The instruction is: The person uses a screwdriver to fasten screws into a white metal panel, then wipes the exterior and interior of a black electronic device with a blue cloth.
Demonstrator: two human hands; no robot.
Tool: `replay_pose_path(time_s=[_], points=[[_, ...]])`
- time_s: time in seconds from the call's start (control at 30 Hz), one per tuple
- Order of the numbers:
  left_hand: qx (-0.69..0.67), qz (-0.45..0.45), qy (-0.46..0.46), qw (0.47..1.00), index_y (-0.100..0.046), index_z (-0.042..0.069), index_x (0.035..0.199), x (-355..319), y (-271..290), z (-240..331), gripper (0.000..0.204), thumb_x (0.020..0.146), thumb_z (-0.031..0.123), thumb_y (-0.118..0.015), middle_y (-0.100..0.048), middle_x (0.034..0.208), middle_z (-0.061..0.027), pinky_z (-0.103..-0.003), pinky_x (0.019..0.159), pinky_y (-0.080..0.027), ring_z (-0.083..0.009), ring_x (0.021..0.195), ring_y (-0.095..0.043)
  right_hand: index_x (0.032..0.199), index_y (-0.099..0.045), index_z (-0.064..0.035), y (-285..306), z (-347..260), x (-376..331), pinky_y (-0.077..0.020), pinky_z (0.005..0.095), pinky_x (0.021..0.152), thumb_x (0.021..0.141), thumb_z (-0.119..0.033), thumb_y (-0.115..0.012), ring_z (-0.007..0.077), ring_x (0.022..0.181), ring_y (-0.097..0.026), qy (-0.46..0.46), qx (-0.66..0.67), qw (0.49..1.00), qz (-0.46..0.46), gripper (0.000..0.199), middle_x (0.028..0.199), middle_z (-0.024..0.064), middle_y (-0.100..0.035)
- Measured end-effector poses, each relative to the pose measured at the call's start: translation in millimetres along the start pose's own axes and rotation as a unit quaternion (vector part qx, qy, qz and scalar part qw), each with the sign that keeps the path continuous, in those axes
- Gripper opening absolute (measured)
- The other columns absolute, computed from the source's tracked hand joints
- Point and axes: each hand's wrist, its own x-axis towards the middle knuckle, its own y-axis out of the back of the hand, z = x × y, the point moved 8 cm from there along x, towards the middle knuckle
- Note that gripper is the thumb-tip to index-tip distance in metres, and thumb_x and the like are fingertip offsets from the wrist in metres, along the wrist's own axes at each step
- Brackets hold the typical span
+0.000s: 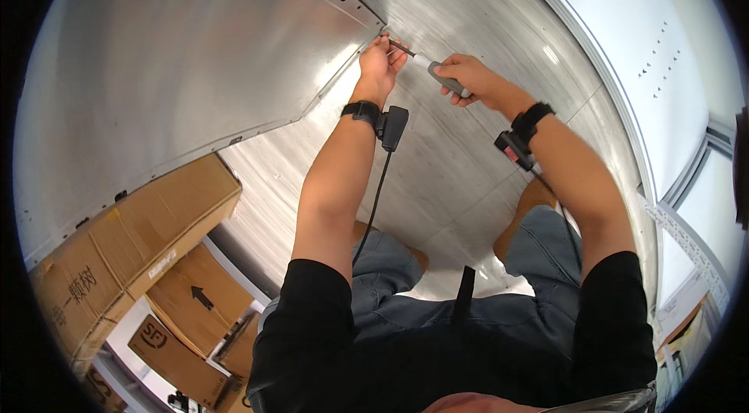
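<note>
My right hand [470, 79] is closed round the grey and white handle of a screwdriver [441, 74]. Its dark shaft points up and left to the corner of a large silver metal panel [211, 38]. At that corner my left hand [379, 65] is beside the screwdriver's tip. Its thumb and forefinger come together there, while the other fingers are loosely curled. What lies between the fingertips is too small to make out, and the tip itself is partly hidden.
Cardboard boxes [168, 214] are stacked below the panel at the left. Along the right runs a white panel [624, 30] with a metal edge. Black devices on my wrists trail cables [374, 210] down over the grey plank floor [437, 179].
</note>
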Motion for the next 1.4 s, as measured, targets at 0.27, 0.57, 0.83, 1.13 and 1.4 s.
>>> replay_pose_path(time_s=[0.27, 0.57, 0.83, 1.13, 1.4], points=[[0.072, 0.007, 0.0, 0.997, -0.052, 0.013, 0.118, 9, 2, 9, 0.019, 0.101, 0.018, -0.046, -0.062, 0.093, -0.0048, -0.028, 0.068, -0.053, -0.0173, 0.079, -0.063, 0.111, -0.058, -0.0098, -23, 42, 13, -0.038, 0.024, 0.05, 0.094, -0.04, -0.054, 0.009, 0.057, -0.048, 0.04, 0.232, 0.971, 0.038, 0.034, 0.08, 0.0022, -0.057], [0.071, 0.01, -0.008, 0.997, -0.055, 0.015, 0.111, 16, -2, 11, 0.013, 0.099, 0.015, -0.05, -0.064, 0.088, -0.0037, -0.025, 0.058, -0.052, -0.0157, 0.072, -0.065, 0.105, -0.058, -0.0106, -28, 50, 26, -0.0339, 0.0235, 0.045, 0.096, -0.037, -0.051, 0.0083, 0.054, -0.045, 0.042, 0.29, 0.956, 0.029, 0.029, 0.077, 0.0026, -0.058], [0.075, 0.028, -0.014, 0.997, -0.057, 0.015, 0.109, 15, 3, 13, 0.013, 0.098, 0.014, -0.052, -0.065, 0.089, -0.0033, -0.025, 0.059, -0.052, -0.0155, 0.072, -0.065, 0.103, -0.057, -0.0106, -28, 54, 34, -0.0327, 0.0235, 0.043, 0.096, -0.037, -0.05, 0.008, 0.052, -0.044, 0.036, 0.301, 0.953, 0.017, 0.029, 0.076, 0.0025, -0.059], [0.09, 0.025, -0.02, 0.995, -0.055, 0.014, 0.112, 19, 3, 15, 0.015, 0.097, 0.016, -0.055, -0.066, 0.09, -0.0043, -0.027, 0.062, -0.051, -0.0169, 0.073, -0.065, 0.105, -0.055, -0.01, -28, 57, 38, -0.0331, 0.0235, 0.044, 0.097, -0.037, -0.049, 0.0077, 0.052, -0.044, 0.04, 0.32, 0.946, 0.002, 0.029, 0.076, 0.002, -0.058], [0.088, 0.034, -0.025, 0.995, -0.053, 0.012, 0.114, 17, 3, 16, 0.018, 0.096, 0.015, -0.056, -0.065, 0.093, -0.0059, -0.028, 0.063, -0.051, -0.019, 0.077, -0.066, 0.11, -0.056, -0.0087, -27, 56, 37, -0.0383, 0.0242, 0.051, 0.097, -0.037, -0.049, 0.0087, 0.058, -0.048, 0.043, 0.309, 0.95, -0.002, 0.032, 0.08, 0.0024, -0.058]])
